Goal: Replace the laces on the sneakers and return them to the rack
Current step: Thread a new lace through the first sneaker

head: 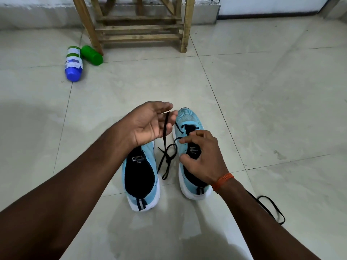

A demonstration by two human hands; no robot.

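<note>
On the tiles, the lace (166, 147) is pinched at its tip by the left hand (148, 122), its knotted slack hanging beside the left sneaker (139, 177). The right sneaker (187, 117) is gripped at the tongue by the right hand (202, 156). The tangle should be freed before threading.

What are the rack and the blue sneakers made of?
Rack: probably unfinished pale wood; grain and knots show on the slats. Sneakers: light-blue knit fabric uppers, ribbed at the toe; the white soles look like matte foam or rubber.
</note>
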